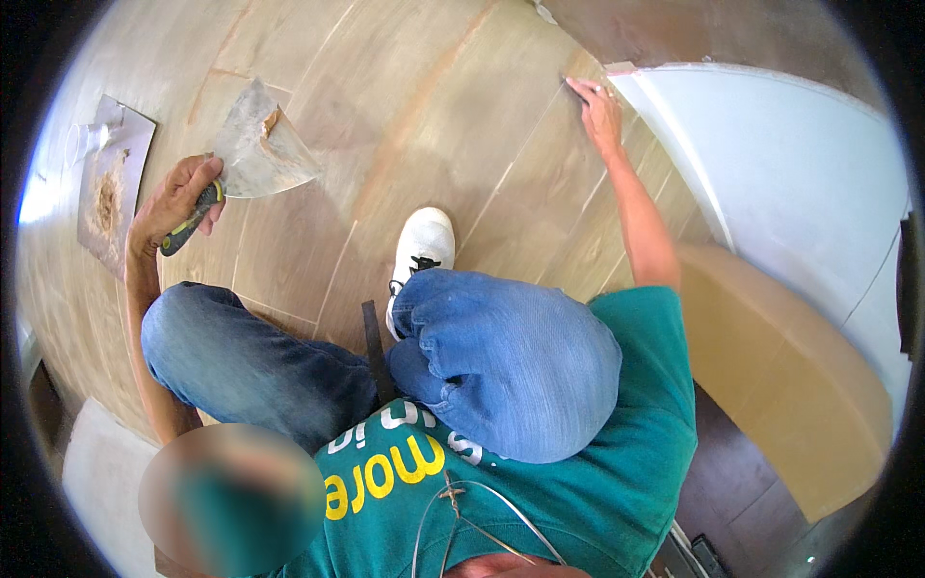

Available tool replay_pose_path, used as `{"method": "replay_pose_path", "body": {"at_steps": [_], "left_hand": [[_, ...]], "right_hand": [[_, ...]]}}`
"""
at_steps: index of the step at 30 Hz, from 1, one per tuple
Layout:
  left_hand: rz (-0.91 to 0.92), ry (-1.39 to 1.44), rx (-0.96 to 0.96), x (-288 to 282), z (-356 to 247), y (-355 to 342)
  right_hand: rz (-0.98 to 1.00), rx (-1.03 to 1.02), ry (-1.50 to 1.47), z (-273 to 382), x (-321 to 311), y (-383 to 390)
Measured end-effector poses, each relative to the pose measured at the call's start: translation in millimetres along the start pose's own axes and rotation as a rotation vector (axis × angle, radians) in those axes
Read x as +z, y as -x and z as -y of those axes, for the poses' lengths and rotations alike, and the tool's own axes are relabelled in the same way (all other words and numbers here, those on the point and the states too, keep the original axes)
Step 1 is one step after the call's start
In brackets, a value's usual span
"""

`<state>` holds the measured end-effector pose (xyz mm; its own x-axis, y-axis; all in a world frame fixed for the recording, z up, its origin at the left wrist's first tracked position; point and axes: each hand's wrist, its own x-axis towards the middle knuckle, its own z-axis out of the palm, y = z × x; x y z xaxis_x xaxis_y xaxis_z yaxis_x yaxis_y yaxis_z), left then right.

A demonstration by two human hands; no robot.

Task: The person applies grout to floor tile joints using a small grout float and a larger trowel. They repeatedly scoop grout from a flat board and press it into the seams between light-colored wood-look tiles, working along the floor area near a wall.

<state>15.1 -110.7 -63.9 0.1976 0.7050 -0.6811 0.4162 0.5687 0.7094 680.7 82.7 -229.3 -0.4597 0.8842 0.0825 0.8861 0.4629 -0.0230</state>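
My left hand [179, 204] is closed around the black and yellow-green handle of a wide putty knife [252, 154]. The broad blade is smeared, with a lump of brown paste on it, and is held above the wood-look floor [501, 116]. Far to the right, my right hand [599, 114] reaches down to a floor seam by the base of a pale panel. Its fingers are pinched together, tips at the floor, with a small dark edge showing beneath them. What that dark thing is, I cannot make out.
At the left lies a thin board [120, 178] with a brown mound of paste or powder and a clear cup [89, 141]. A pale panel [771, 144] and a tan curved sheet [780, 366] stand at the right. My white shoe [424, 241] is planted mid-floor.
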Motion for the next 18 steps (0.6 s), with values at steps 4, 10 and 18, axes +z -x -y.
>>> {"method": "replay_pose_path", "body": {"at_steps": [4, 10, 18], "left_hand": [[-0.015, 0.001, -0.043, 0, 0, 3], [0.001, 0.012, -0.034, -3, -1, 1], [-0.055, -0.01, -0.057, 3, -3, 9]], "right_hand": [[0.196, -0.081, -0.212, -37, 5, 1], [0.076, 0.111, -0.15, -45, 11, -50], [0.047, -0.069, -0.13, 5, 22, 16]]}}
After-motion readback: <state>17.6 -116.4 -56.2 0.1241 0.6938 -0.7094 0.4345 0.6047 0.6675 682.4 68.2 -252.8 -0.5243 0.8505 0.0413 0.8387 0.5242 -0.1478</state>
